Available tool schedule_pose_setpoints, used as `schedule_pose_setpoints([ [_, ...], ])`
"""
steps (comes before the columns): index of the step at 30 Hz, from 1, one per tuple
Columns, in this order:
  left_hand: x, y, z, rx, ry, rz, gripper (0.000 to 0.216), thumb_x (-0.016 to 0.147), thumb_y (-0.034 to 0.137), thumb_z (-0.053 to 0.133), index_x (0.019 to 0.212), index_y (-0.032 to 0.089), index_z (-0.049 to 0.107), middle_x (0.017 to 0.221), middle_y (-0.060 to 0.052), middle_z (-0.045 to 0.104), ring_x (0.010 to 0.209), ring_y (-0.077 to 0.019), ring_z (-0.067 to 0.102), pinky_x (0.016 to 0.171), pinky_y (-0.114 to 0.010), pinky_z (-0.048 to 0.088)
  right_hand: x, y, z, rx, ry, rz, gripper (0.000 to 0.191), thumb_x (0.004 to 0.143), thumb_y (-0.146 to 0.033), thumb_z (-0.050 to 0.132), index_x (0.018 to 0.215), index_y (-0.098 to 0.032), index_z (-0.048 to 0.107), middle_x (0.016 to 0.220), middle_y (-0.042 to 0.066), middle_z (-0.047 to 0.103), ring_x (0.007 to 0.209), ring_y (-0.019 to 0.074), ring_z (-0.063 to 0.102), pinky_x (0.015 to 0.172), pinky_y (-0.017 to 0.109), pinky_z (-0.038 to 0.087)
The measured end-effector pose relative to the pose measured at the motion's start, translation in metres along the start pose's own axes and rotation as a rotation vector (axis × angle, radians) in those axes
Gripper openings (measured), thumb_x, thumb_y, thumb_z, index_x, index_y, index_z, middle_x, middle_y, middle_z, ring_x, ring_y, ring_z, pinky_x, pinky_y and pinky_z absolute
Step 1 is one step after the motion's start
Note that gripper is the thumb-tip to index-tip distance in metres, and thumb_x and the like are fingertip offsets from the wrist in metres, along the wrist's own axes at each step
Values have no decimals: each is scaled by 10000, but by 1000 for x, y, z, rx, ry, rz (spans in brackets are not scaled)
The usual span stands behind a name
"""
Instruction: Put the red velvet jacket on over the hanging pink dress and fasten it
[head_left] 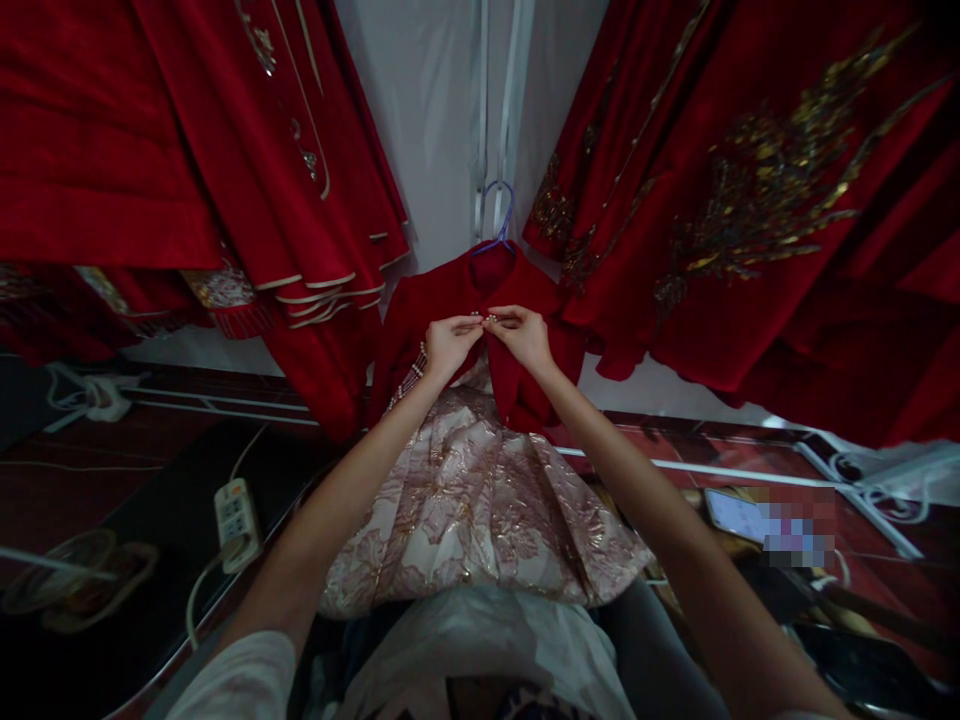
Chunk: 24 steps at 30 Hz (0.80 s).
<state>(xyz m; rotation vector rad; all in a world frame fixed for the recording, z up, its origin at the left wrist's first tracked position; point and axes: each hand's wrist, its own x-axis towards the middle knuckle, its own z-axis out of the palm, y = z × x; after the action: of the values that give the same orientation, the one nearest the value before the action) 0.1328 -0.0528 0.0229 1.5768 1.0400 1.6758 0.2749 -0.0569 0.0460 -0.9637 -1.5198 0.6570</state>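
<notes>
A small red jacket (439, 290) hangs in front of me on a purple hanger (504, 232). Below it spreads a pale pink and cream brocade skirt (472, 500) with a metallic floral pattern, its hem near my lap. My left hand (452, 345) pinches one front edge of the jacket at the chest. Opposite it, my right hand (523, 335) pinches the other front edge, fingertips almost meeting. Small pearl-like beads (491, 318) show at the fingertips; the exact fastening is too small to make out. A strand of beads hangs beside my left wrist.
Red garments (300, 200) hang at left, and more with gold sequin embroidery (765, 200) at right. A power strip (236, 525) lies on a black surface at lower left, near a clear plastic container (64, 570). A lit phone (739, 515) lies at right. White rack bars cross the floor.
</notes>
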Motion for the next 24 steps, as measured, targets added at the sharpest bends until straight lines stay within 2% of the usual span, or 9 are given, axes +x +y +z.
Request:
schedule_pose_setpoints([
  [4, 3, 0, -1, 25, -1, 22, 234, 675, 292, 711, 854, 143, 736, 878, -87, 736, 774, -182, 691, 811, -346, 554, 1, -2, -1, -24, 10, -8, 262, 680, -278, 715, 909, -154, 689, 925, 83, 718, 751, 162, 681, 716, 297, 554],
  [15, 19, 8, -4, 39, -120, 14, 216, 653, 274, 733, 825, 144, 746, 853, -83, 737, 784, -205, 691, 832, -382, 549, 10, 2, -5, -119, 12, -86, 238, 687, -254, 671, 906, -161, 677, 896, 64, 714, 759, 161, 675, 719, 290, 546],
  [20, 20, 7, 0, 56, -133, 13, 176, 649, 218, 734, 807, 141, 747, 860, -99, 735, 798, -228, 695, 836, -411, 546, 16, 9, -7, -135, 4, -114, 224, 656, -222, 659, 864, -168, 594, 861, 41, 686, 743, 152, 668, 688, 279, 539],
  [24, 22, 9, 1, 130, -152, 21, 194, 658, 232, 731, 826, 137, 747, 862, -107, 735, 795, -238, 694, 818, -419, 546, 21, 10, -11, -133, -21, -119, 308, 616, -237, 691, 863, -181, 516, 783, 11, 646, 697, 135, 642, 672, 275, 531],
])
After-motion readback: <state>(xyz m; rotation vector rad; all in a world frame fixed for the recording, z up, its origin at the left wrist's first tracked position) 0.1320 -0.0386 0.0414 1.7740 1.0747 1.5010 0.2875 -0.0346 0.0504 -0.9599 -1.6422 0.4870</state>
